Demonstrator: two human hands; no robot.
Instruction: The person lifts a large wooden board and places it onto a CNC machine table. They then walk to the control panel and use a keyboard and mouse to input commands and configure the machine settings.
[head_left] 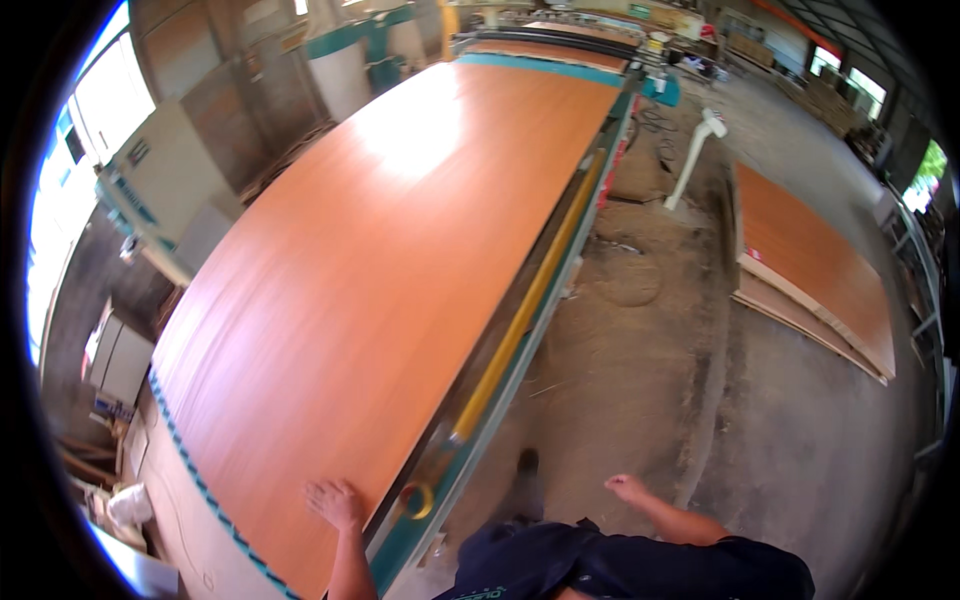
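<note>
Workshop, seen from above. A large orange wood-grain panel (pixel 400 260) lies flat on the long machine surface (pixel 440 490), filling nearly its whole length and running away toward the far end of the hall. Glare from the windows (pixel 100 100) on the left washes out its middle-far part.

Left hand (pixel 335 502): flat on the near corner of the panel, fingers spread, palm down, pressing on it rather than closed around anything. It sits just beside the panel's right edge.

Right hand (pixel 628 488): hanging free over the floor, well apart from the panel, fingers loosely curled and holding nothing that shows.

A yellow rail (pixel 530 300) runs along the right side of the surface, just beside the panel edge, set in a teal frame (pixel 400 550). A round yellow ring (pixel 417 500) sits at the rail's near end, close to the left hand.

The floor (pixel 650 340) to the right is thick with sawdust. A stack of similar orange boards (pixel 810 260) lies on it, well apart from the machine. A white pipe (pixel 692 160) stands tilted near the far end.
</note>
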